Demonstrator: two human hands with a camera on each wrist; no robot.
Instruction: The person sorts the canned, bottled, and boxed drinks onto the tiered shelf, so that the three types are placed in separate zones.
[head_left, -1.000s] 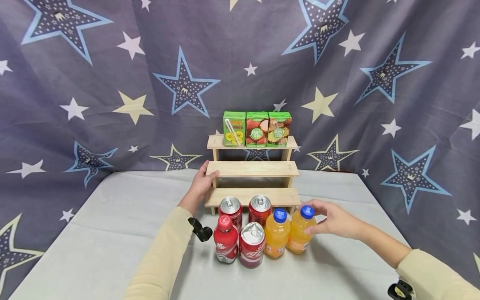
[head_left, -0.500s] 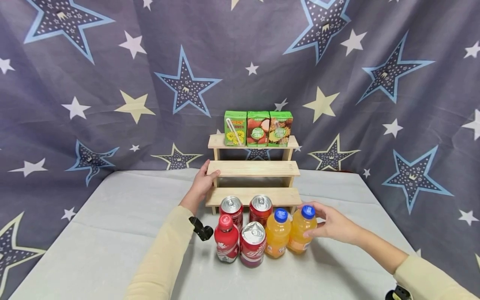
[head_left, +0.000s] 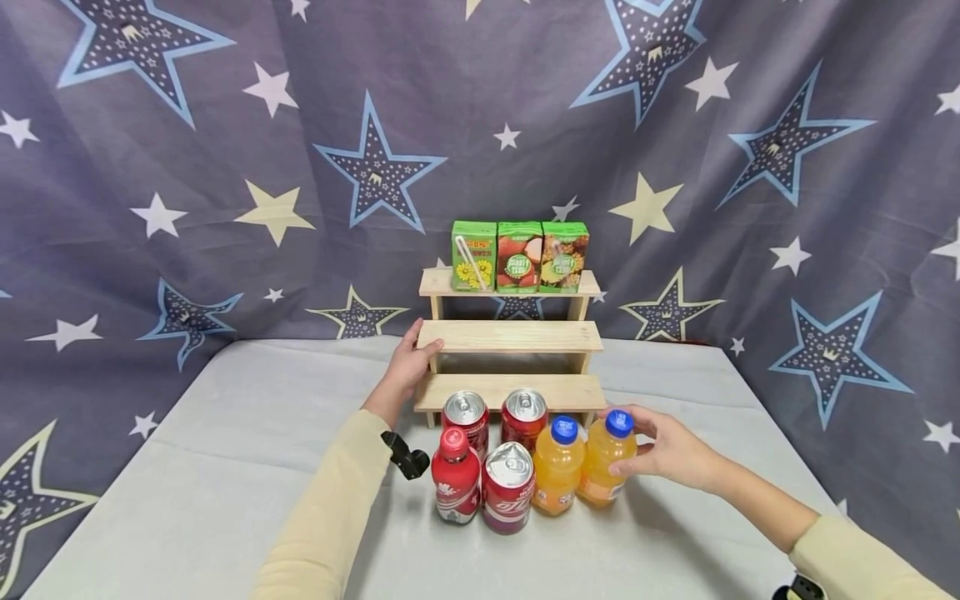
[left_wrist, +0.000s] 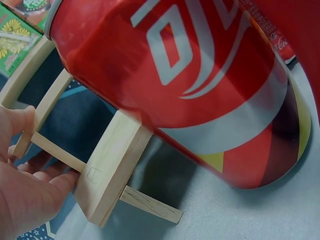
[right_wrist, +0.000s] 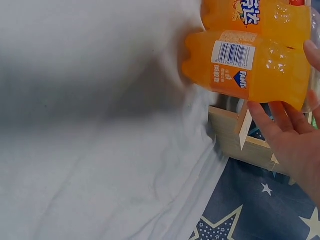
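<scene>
A three-tier wooden display shelf (head_left: 517, 336) stands at the back of the table. My left hand (head_left: 406, 367) grips its left side at the middle tier, thumb on the board and fingers behind in the left wrist view. My right hand (head_left: 670, 450) holds the right-hand bottle of orange soda (head_left: 600, 467) near its top, thumb in front and fingers behind it. The bottle is upright, and its Fanta label (right_wrist: 240, 79) shows in the right wrist view. Close on its left stands a second orange soda bottle (head_left: 557, 475), also blue-capped.
Before the shelf are a red bottle (head_left: 456, 483), a front soda can (head_left: 508, 492) and two red cans behind, left (head_left: 465, 410) and right (head_left: 525, 408). Three green juice boxes (head_left: 519, 254) line the top tier. A star-patterned curtain (head_left: 480, 100) hangs behind the table (head_left: 225, 467).
The head view has shifted slightly, so the scene sits a little farther right. Both hands, the shelf and the drinks keep their places relative to each other.
</scene>
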